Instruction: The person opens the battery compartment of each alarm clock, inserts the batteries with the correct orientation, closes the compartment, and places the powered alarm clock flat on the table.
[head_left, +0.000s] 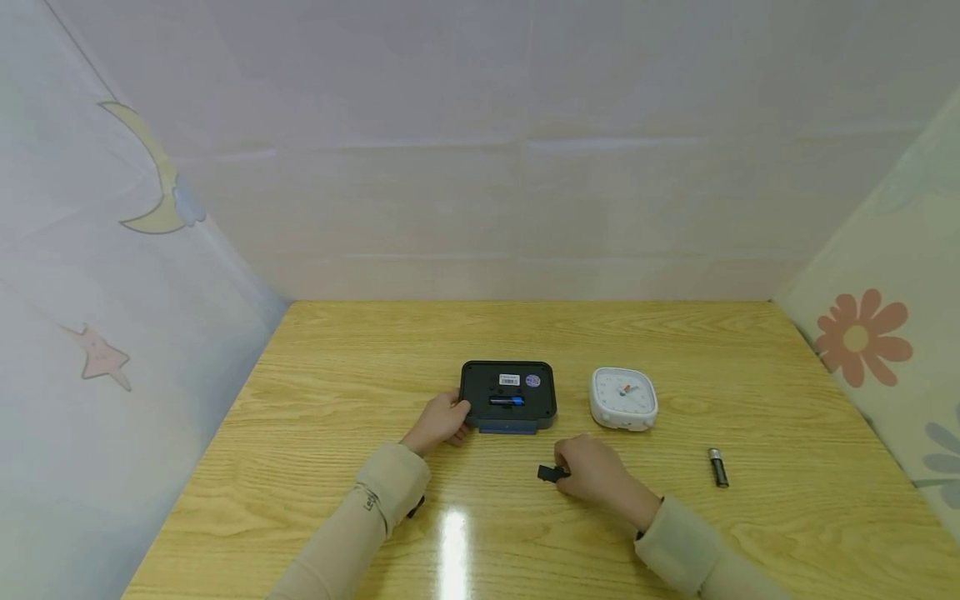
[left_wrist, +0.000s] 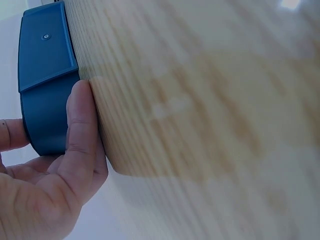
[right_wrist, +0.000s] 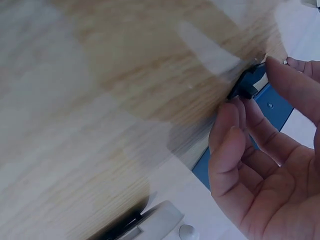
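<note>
A dark rectangular device (head_left: 480,377) lies with its back up on the table, carrying a label and a round sticker. One blue-and-black battery (head_left: 507,401) sits in its back. My left hand (head_left: 441,419) grips the device's left edge, thumb on top; the left wrist view shows fingers (left_wrist: 80,130) along the side of its blue-looking body (left_wrist: 47,50). Just right of and nearer than the device, my right hand (head_left: 594,472) pinches a small black battery cover (head_left: 551,473) above the table. In the right wrist view the cover (right_wrist: 245,84) is between thumb and fingertips.
A white square alarm clock (head_left: 624,398) stands right of the device, face up and slightly tilted. Farther right, a loose battery (head_left: 717,468) lies on the wooden table (head_left: 360,350). Pale patterned cloth walls (head_left: 487,208) border the table at the back and sides.
</note>
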